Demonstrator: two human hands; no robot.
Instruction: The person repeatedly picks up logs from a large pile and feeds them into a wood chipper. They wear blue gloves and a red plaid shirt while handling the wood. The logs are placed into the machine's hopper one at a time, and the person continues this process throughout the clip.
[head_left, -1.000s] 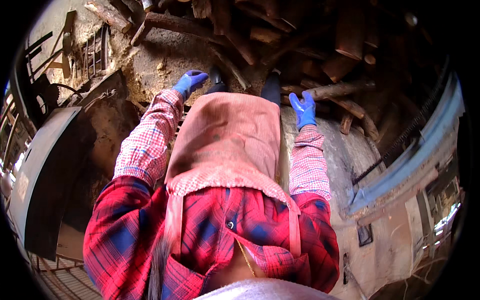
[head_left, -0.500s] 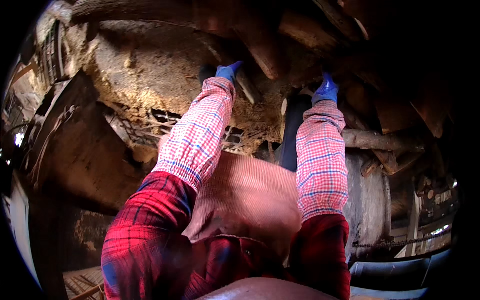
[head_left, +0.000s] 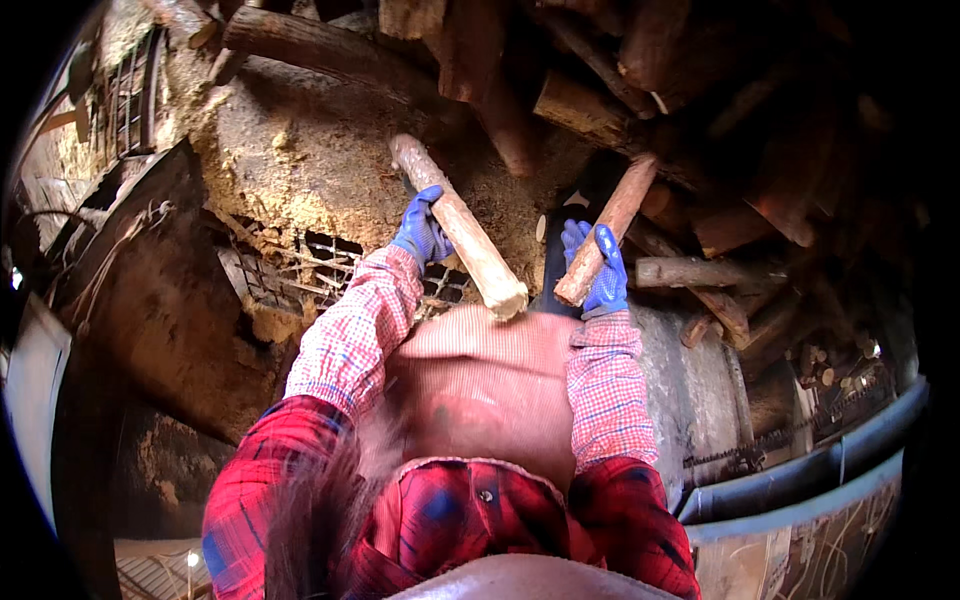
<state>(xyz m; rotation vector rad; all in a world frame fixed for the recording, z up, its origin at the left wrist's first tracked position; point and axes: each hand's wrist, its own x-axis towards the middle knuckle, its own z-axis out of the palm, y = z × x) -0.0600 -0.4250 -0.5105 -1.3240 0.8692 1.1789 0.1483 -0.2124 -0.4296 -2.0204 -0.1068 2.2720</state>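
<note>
In my left hand [head_left: 424, 232], gloved in blue, I grip a long thick stick of firewood [head_left: 460, 228] round its middle; it slants from upper left to lower right, with its pale cut end close to my apron [head_left: 490, 360]. My right hand [head_left: 603, 272], also in a blue glove, is wrapped round a second, reddish-brown stick of firewood [head_left: 622, 207], tilted the opposite way. The two pieces are apart. Both are lifted in front of me. Chequered pink-and-white sleeve covers [head_left: 348, 318] reach over my forearms.
A heap of split logs [head_left: 690, 190] fills the dark far right side. Rough yellowish ground [head_left: 270, 160] lies far left, with a broken metal grate [head_left: 330, 255] nearer me. A large brown rusty sheet [head_left: 165, 300] stands at left. A blue-grey gutter-like rim [head_left: 800, 485] curves at lower right.
Both hands have drawn back from the far logs toward me. Each now shows a stick of firewood held in it, raised off the ground.
</note>
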